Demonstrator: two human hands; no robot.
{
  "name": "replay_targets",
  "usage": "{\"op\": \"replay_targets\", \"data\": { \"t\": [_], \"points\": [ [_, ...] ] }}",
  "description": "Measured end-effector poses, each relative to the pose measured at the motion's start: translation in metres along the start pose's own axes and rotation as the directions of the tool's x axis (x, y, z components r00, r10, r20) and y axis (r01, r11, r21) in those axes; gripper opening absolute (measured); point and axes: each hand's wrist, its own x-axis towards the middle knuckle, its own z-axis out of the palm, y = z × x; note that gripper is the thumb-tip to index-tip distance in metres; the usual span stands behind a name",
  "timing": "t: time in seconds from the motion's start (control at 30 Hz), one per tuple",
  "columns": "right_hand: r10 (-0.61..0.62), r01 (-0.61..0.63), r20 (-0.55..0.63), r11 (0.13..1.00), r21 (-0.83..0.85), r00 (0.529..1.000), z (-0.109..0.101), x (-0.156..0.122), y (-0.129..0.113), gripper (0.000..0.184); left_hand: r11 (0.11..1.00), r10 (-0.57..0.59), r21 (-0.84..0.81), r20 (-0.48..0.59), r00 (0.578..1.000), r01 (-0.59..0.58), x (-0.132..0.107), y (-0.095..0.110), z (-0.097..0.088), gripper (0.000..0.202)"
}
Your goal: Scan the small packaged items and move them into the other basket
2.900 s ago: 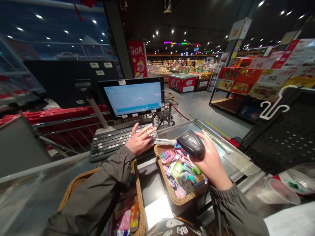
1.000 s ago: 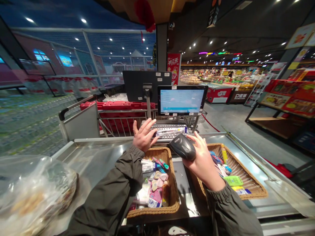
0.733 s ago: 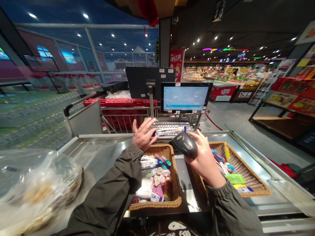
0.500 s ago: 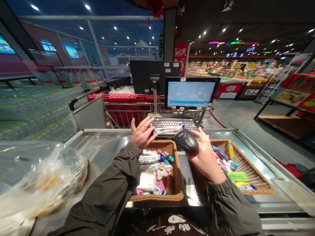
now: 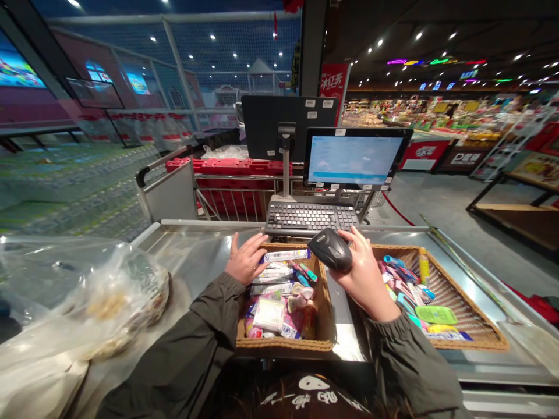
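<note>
My right hand [image 5: 362,273] grips a black barcode scanner [image 5: 331,249] just in front of the keyboard [image 5: 311,217]. My left hand [image 5: 244,261] pinches one end of a long thin white packet [image 5: 286,255] and holds it level over the left wicker basket [image 5: 283,344], which is full of small packaged goods. The scanner's nose is close to the packet's right end. A second wicker basket [image 5: 463,334] with small packets lies to the right of my right hand.
A lit touchscreen [image 5: 356,159] stands behind the keyboard, with a dark customer display [image 5: 266,125] beside it. A clear plastic bag of goods [image 5: 82,291] lies on the steel counter [image 5: 192,256] at left. A red shopping trolley [image 5: 218,186] stands beyond the counter.
My left hand has drawn the packet back from over the keyboard to above the left basket. The scanner stays in my right hand. The view has swung left since the first frame, bringing the plastic bag into sight.
</note>
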Motion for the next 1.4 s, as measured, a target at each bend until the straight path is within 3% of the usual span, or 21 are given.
{"op": "replay_targets", "data": {
  "t": [0.27,0.47,0.6,0.77,0.93,1.1,1.27,1.4],
  "points": [
    [-0.010,0.010,0.028,1.000,-0.009,1.000,0.005,0.002,-0.003,0.036,0.998,-0.026,-0.046,0.263,0.965,0.040,-0.037,-0.009,0.014,0.014],
    [-0.014,0.014,0.031,1.000,-0.008,0.999,0.006,0.002,-0.001,0.037,0.996,-0.036,-0.058,0.413,0.910,0.065,-0.046,-0.014,0.017,0.021],
    [0.006,-0.006,0.008,1.000,-0.023,1.000,0.000,0.000,0.006,0.033,0.994,-0.003,-0.096,0.406,0.914,0.047,-0.037,-0.012,0.010,0.026],
    [0.028,-0.033,-0.067,0.997,-0.070,0.997,-0.018,-0.006,0.026,0.032,0.988,0.075,-0.151,0.332,0.940,-0.026,-0.006,0.000,0.010,0.030],
    [0.063,-0.090,-0.183,0.985,-0.144,0.981,-0.051,-0.018,0.051,0.043,0.960,0.206,-0.247,0.302,0.931,-0.133,0.039,0.034,0.022,0.035],
    [0.136,-0.194,-0.269,0.960,-0.202,0.954,-0.084,-0.038,0.074,0.042,0.914,0.337,-0.323,0.272,0.901,-0.245,0.083,0.081,0.053,0.039],
    [0.123,-0.223,-0.376,0.945,-0.237,0.918,-0.107,-0.057,0.100,0.048,0.891,0.386,-0.365,0.299,0.872,-0.270,0.122,0.139,0.087,0.049],
    [0.133,-0.249,-0.374,0.927,-0.281,0.918,-0.119,-0.068,0.117,0.040,0.878,0.438,-0.384,0.400,0.805,-0.287,0.146,0.193,0.114,0.057]
  ]
}}
